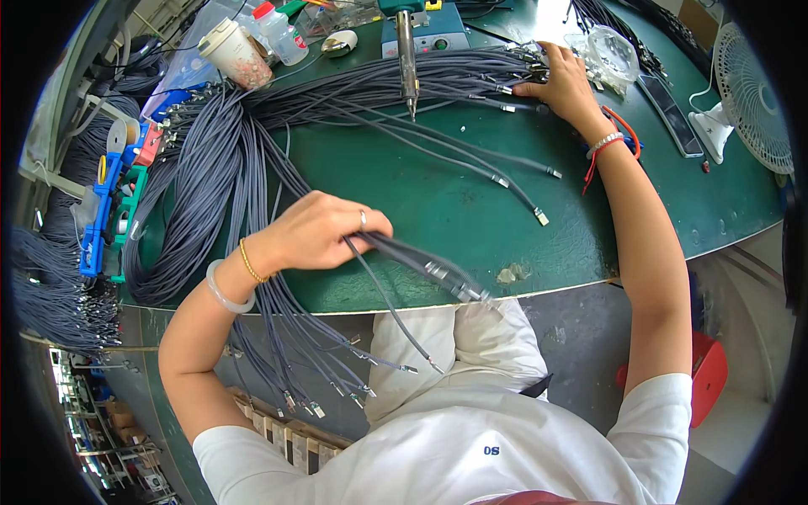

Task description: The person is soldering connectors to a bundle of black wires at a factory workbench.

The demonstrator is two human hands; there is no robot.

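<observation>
My left hand point(324, 229) is closed round several dark grey cables point(412, 257) near the front edge of the green table. Their metal-tipped ends stick out to the right and are smeared by motion; one cable droops over the edge. At the far right my right hand point(566, 84) rests on the connector ends of a large cable bundle point(353, 84), thumb and fingers apart. That bundle runs across the back of the table, and more cables point(202, 185) loop down at the left. Several loose ends hang off the front edge below my left wrist.
A soldering iron point(408, 67) points down over the bundle, before a blue station point(446, 38). A cup point(234, 55) and a red-capped bottle point(280, 34) stand back left. Blue bins point(101, 215) line the left. A phone point(671, 116) and white fan point(753, 97) are at right.
</observation>
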